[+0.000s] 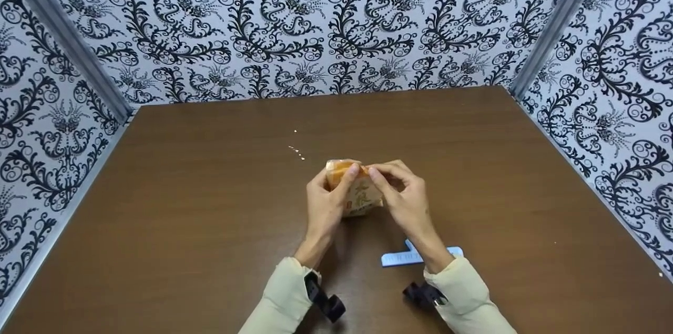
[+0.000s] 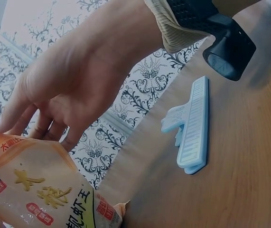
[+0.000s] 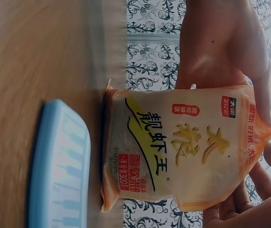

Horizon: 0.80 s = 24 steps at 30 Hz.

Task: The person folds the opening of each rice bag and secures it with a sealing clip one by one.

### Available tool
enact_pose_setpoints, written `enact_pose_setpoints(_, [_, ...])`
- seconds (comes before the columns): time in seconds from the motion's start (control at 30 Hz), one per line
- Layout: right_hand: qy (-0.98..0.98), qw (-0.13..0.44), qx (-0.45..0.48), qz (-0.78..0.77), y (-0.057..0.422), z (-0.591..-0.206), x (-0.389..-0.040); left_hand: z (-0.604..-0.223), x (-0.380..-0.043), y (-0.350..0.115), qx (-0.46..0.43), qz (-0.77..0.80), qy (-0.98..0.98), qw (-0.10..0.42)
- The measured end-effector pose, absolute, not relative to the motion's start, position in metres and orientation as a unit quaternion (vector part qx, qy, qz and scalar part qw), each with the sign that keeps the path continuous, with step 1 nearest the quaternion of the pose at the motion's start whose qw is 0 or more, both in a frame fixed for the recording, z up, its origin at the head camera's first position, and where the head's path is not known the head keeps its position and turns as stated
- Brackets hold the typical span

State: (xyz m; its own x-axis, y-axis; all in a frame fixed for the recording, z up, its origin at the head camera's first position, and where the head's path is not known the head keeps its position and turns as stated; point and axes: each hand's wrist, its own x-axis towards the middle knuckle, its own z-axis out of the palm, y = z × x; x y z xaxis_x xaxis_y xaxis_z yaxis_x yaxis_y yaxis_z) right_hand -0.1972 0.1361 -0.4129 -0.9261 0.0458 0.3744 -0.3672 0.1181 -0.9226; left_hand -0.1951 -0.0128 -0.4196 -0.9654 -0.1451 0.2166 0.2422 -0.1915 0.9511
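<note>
A small plastic rice bag [image 1: 363,194] with orange edges and printed lettering stands on the wooden table, its front turned toward me. My left hand [image 1: 325,205] pinches the orange top edge between thumb and fingers. Close beside it, my right hand [image 1: 407,194] pinches the same edge, thumb in front. The bag's front panel [image 3: 187,147] shows in full in the right wrist view, with my left hand [image 3: 220,45] above and my right hand [image 3: 258,199] at lower right. Under my right forearm lies a light-blue bag clip [image 1: 399,259], apart from the bag.
Several small white bits [image 1: 297,151] lie on the brown table [image 1: 210,192] beyond the bag, to the left. Patterned black-and-white panels [image 1: 284,23] enclose the back and both sides. A black wrist camera [image 1: 328,305] sits on each sleeve.
</note>
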Motion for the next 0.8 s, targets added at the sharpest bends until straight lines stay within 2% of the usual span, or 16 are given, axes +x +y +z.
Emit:
enact_pose_setpoints(0.27, [-0.73,0.158,0.121,0.653,0.1341,-0.4133,-0.1986,-0.4195,-0.1978,-0.013,-0.051,-0.772,-0.621,0.127])
enact_pose_setpoints(0.8, [-0.746,0.198,0.126,0.623,0.132,-0.4175,-0.1989,-0.4229,-0.1979,-0.0117,-0.08,-0.772,-0.615,0.136])
